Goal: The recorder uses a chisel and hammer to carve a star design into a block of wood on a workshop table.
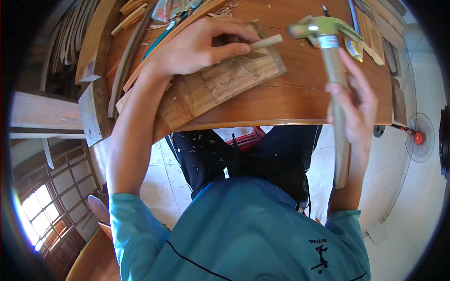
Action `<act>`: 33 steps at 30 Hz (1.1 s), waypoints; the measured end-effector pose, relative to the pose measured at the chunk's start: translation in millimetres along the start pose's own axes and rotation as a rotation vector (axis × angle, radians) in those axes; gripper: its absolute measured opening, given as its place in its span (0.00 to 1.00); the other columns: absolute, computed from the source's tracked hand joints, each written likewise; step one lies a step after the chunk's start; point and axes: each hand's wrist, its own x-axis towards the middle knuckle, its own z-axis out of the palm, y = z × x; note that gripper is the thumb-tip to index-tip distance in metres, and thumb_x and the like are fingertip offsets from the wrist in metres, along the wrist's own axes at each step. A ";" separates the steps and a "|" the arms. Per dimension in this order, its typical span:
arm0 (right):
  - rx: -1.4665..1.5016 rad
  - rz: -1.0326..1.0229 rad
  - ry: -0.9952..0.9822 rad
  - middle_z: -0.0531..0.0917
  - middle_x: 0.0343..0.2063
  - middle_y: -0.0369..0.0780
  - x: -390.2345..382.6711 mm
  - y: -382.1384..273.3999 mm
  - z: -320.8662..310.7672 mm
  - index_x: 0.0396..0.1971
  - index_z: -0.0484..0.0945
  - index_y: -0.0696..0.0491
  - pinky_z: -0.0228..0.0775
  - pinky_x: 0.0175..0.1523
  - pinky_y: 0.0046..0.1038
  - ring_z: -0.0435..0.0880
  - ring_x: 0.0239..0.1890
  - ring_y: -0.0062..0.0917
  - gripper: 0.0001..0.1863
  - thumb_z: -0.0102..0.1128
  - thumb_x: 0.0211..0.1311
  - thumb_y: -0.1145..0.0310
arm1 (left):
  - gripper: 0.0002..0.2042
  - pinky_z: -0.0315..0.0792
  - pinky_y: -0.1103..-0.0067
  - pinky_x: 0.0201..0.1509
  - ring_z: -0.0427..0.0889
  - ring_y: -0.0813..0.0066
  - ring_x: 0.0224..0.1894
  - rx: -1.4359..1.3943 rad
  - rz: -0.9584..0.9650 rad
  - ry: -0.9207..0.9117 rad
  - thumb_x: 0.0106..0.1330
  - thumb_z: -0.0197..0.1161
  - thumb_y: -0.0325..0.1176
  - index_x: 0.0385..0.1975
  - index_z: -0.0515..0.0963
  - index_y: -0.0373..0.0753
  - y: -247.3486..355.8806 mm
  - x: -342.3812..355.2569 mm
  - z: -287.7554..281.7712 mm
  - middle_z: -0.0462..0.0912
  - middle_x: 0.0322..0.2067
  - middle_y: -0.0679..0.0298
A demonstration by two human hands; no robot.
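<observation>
Claw hammer (333, 68), right of the wooden board (234, 83): I have the right hand (359, 103) clamped round its handle (342, 150), leaving the head (323, 28) free. The left hand (194, 44) pinches a pale rod (268, 43) over the board, seemingly for steadiness.

On brown wooden tbl (304, 103): flat brown rectangular wooden board (187, 100), left of ctr, at near edge. Left hand (192, 49) over board's far part, w/ pale cylindrical rod (272, 42) in fingers. Right of board: right hand (358, 105) w/ metal-headed, wooden-handled claw hammer (336, 70), handle end past tbl's near edge. Yellow rounded tape measure (355, 49) farther off, nr tan flat wooden planks (372, 40) at far right. Long thin orange-brown wooden strip (206, 9) left of & beyond board. Red-hubbed round fan (418, 138) right of tbl.
</observation>
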 end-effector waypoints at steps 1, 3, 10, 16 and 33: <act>0.011 0.008 0.060 0.82 0.39 0.39 -0.6 -3.1 -5.8 0.71 0.69 0.51 0.70 0.21 0.20 0.77 0.19 0.14 0.32 0.63 0.67 0.76 | 0.15 0.71 0.75 0.58 0.79 0.72 0.50 0.003 -0.001 0.001 0.71 0.66 0.32 0.53 0.82 0.32 -1.0 -0.5 -1.3 0.83 0.47 0.60; 0.041 -0.043 0.118 0.83 0.38 0.39 -1.7 1.9 -0.4 0.71 0.70 0.51 0.70 0.21 0.20 0.77 0.19 0.14 0.32 0.63 0.67 0.77 | 0.14 0.71 0.76 0.57 0.79 0.72 0.49 -0.032 0.029 0.040 0.71 0.66 0.32 0.52 0.83 0.32 -3.2 4.5 5.4 0.83 0.45 0.60; 0.061 -0.048 0.117 0.84 0.37 0.40 -5.4 8.6 4.5 0.71 0.69 0.52 0.70 0.19 0.20 0.78 0.19 0.15 0.33 0.64 0.66 0.77 | 0.14 0.71 0.75 0.56 0.79 0.69 0.48 0.052 -0.011 0.045 0.70 0.67 0.32 0.50 0.83 0.32 -1.2 4.1 4.8 0.82 0.45 0.59; 0.097 -0.016 0.085 0.83 0.33 0.39 -7.2 10.3 11.0 0.71 0.70 0.50 0.70 0.19 0.21 0.77 0.17 0.15 0.33 0.66 0.66 0.75 | 0.14 0.71 0.74 0.56 0.79 0.70 0.49 0.097 0.000 0.028 0.69 0.66 0.32 0.50 0.83 0.30 1.9 -1.5 -1.7 0.82 0.45 0.59; 0.165 0.062 -0.009 0.83 0.34 0.40 -19.1 23.1 39.7 0.71 0.71 0.50 0.70 0.18 0.21 0.78 0.18 0.17 0.32 0.65 0.66 0.76 | 0.14 0.72 0.77 0.55 0.80 0.71 0.48 0.098 -0.027 0.038 0.68 0.68 0.34 0.48 0.83 0.31 -2.2 -12.2 -5.8 0.79 0.46 0.60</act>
